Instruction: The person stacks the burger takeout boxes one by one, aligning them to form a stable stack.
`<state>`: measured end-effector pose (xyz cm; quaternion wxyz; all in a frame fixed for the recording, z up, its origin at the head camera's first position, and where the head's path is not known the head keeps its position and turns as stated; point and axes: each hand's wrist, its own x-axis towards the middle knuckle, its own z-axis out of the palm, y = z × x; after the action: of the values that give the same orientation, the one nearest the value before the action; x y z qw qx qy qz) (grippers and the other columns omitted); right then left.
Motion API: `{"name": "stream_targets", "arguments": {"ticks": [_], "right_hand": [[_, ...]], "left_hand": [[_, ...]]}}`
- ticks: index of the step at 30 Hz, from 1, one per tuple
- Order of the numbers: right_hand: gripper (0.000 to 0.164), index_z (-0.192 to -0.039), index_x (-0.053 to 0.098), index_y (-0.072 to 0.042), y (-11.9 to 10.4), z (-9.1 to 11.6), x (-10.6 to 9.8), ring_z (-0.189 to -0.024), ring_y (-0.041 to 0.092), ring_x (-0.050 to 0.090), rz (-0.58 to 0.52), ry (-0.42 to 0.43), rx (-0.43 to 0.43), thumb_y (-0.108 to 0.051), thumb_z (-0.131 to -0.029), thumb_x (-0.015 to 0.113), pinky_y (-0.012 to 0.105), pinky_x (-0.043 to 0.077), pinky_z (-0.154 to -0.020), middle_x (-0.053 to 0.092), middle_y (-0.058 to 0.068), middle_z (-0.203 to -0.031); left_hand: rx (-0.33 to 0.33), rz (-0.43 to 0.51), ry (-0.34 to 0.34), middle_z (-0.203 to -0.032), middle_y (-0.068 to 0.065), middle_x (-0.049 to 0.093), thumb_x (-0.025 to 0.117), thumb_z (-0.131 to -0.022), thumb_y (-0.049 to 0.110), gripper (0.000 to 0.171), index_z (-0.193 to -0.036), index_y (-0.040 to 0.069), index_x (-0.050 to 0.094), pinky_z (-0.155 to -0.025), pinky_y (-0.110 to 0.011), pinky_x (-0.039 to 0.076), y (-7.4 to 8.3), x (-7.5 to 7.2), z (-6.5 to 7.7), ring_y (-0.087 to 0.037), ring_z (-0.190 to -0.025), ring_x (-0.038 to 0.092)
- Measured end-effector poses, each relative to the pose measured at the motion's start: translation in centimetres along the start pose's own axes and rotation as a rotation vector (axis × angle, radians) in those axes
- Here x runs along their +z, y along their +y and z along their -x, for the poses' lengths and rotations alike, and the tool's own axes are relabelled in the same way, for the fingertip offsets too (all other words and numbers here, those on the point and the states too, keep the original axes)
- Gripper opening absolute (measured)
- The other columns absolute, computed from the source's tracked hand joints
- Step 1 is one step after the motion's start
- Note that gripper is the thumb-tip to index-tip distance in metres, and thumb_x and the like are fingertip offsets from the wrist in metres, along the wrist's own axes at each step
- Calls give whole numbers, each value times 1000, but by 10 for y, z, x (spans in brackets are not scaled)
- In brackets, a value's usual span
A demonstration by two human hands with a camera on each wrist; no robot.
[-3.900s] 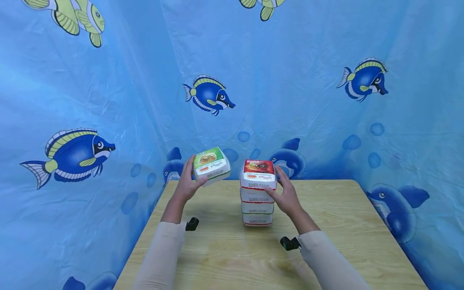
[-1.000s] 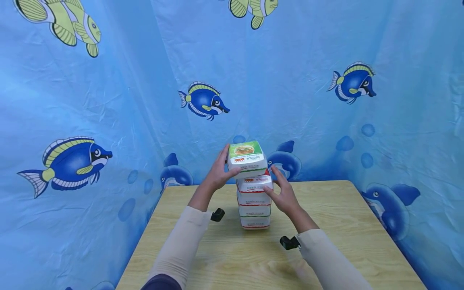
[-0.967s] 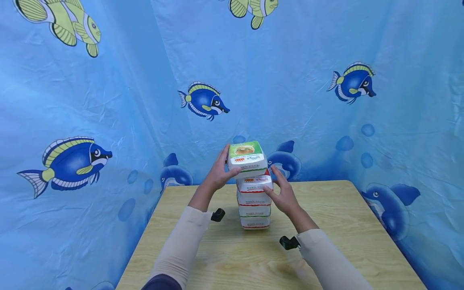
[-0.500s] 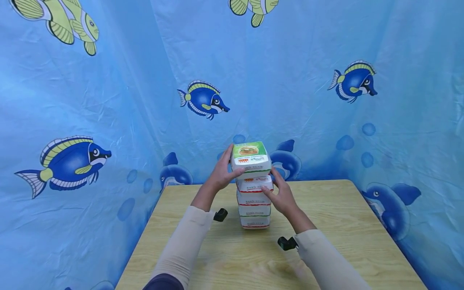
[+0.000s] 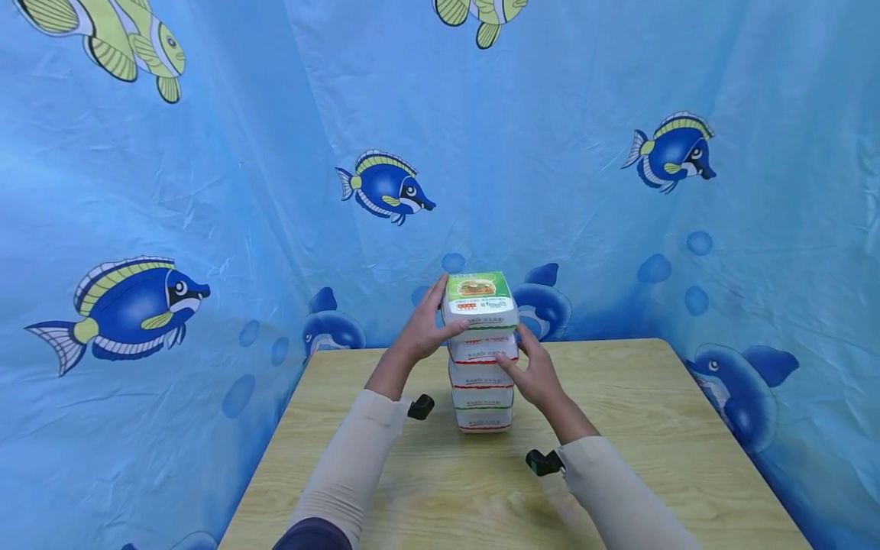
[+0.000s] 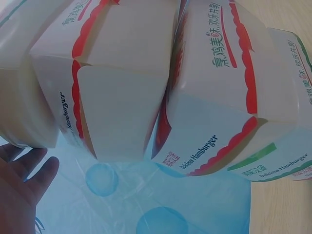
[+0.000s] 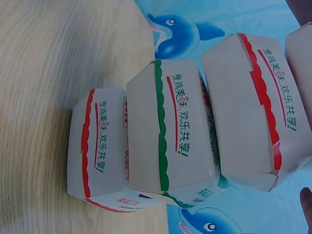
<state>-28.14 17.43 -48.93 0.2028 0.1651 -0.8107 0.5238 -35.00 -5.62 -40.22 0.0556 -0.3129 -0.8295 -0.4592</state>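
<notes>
A column of white burger boxes [image 5: 483, 397] stands on the table, trimmed in red or green. At its top is a burger box with a green lid [image 5: 480, 302], held from the left side by my left hand [image 5: 421, 330], thumb at the front. Directly below sits a red-trimmed burger box [image 5: 473, 350]; my right hand [image 5: 538, 374] grips its right side, thumb on the front face. In the left wrist view, fingers of the left hand [image 6: 41, 178] are against the box at the far left. The right wrist view shows the lower boxes [image 7: 180, 126] and only fingertips at its right edge.
The wooden table [image 5: 632, 443] runs to a blue curtain [image 5: 550, 137] with fish and dolphin prints at the back and sides. A black wrist camera [image 5: 421, 407] sits at the left cuff, another black camera [image 5: 543, 462] at the right.
My left hand has brought the green-lidded burger box from the left over the column, then slightly right and down onto the top. The right hand has stayed on the red-trimmed box.
</notes>
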Motion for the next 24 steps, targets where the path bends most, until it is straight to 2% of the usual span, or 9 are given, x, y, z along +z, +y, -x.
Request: {"name": "stream_targets", "arguments": {"ticks": [9,16,24], "right_hand": [[66,-153,31,-23,6,0,1,-135,31,37,16,4,-36,-31,-95,63,59,34,-104,38,7,-150],[62,-150,37,-23,6,1,1,-131,28,42,7,18,-43,-30,-94,64,57,36,-103,43,4,-146],[63,-151,35,-27,6,1,1,-134,27,39,5,13,-35,-32,-95,64,57,36,-104,38,2,-149]], "left_hand": [[8,22,-9,-159,-5,17,56,-72,82,118,-158,15,8,-102,-60,36,-3,4,0,-29,-133,36],[7,32,-12,-159,-4,17,55,-72,83,118,-158,18,9,-101,-59,36,-4,6,-1,-29,-132,38],[1,62,-29,-160,-2,15,55,-72,83,115,-158,25,6,-102,-61,35,-5,6,1,-31,-132,37]]}}
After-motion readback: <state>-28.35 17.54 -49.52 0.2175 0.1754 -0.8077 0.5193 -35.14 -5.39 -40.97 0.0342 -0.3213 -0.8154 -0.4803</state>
